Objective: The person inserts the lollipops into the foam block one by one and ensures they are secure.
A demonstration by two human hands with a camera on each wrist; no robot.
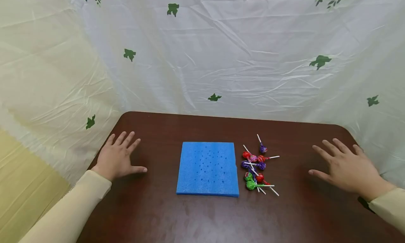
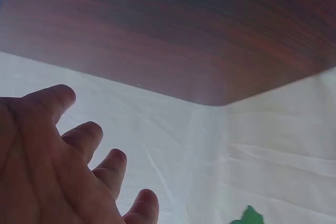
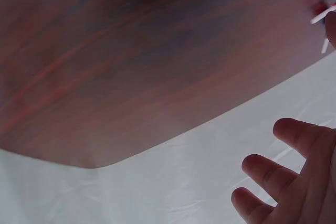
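Note:
A square blue foam block (image 1: 190,169), dotted with small holes, lies flat in the middle of the table. Right beside it is a loose heap of wrapped lollipops with white sticks: a green lollipop (image 1: 251,185) at the near end, red ones such as this lollipop (image 1: 246,155), and a purple lollipop (image 1: 263,149) at the far end. My left hand (image 1: 116,160) is spread palm down left of the foam, fingers apart, holding nothing. On the far right my right hand (image 1: 351,169) is likewise spread, well apart from the lollipops. Both palms (image 2: 31,166) show from below in the wrist views.
The dark brown table (image 1: 205,218) has rounded far corners. Behind it hangs a white curtain (image 1: 253,60) with green leaf shapes, close along the back edge. A yellowish cloth (image 1: 25,179) covers the left side.

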